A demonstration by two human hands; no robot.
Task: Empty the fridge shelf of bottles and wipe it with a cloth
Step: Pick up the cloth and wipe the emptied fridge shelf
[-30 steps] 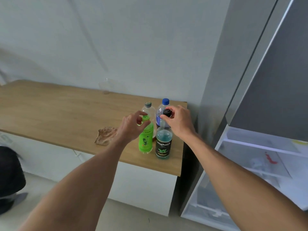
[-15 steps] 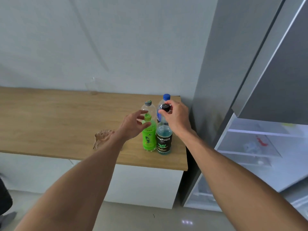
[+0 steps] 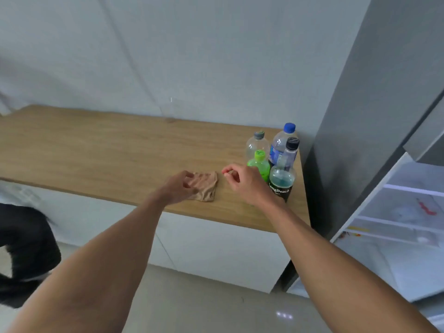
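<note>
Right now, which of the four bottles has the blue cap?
The clear bottle with the blue label, at the back right of the group; the other caps are grey, green and black.

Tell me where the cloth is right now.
The cloth lies crumpled on the wooden counter near its front edge, left of the bottles, with the left hand reaching onto it.

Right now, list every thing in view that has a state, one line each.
Green bottle: upright on the counter, capped.
Black-label bottle: upright, capped, part full of blue liquid.
Blue-cap bottle: upright, capped.
Grey-cap bottle: upright, capped, looks empty.
Cloth: crumpled on the counter.
Left hand: open, at the cloth's edge.
Right hand: open, holding nothing.
Fridge door: open.
</note>
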